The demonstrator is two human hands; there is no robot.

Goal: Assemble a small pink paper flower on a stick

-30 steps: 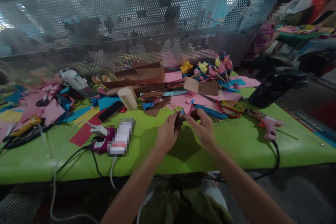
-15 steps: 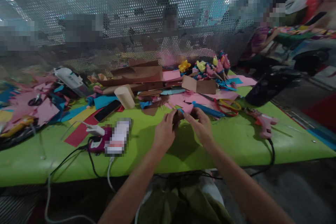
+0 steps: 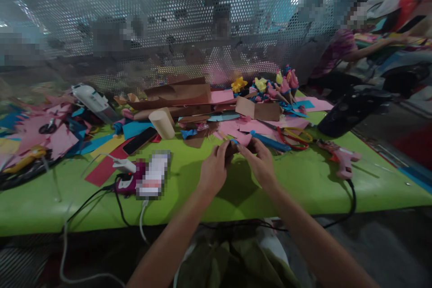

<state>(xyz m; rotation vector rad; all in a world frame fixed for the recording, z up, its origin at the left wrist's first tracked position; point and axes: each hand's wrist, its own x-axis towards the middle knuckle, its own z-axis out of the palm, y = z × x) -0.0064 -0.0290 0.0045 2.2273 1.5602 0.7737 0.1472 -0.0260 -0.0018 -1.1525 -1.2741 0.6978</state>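
My left hand and my right hand meet over the green table, a little in front of the paper heap. Both have their fingers pinched round a small dark brown paper piece held between them. A bit of pink and blue paper shows at the fingertips. Most of the piece is hidden by my fingers.
Scraps of pink, blue and brown paper cover the back of the table. A pink glue gun with its cable lies at the right, red-handled scissors beside it. A beige roll, a phone, a white glue gun and finished paper flowers are there. A person sits at the far right.
My hands stay together on the small piece, with only slight finger shifts. The view has swayed a little.
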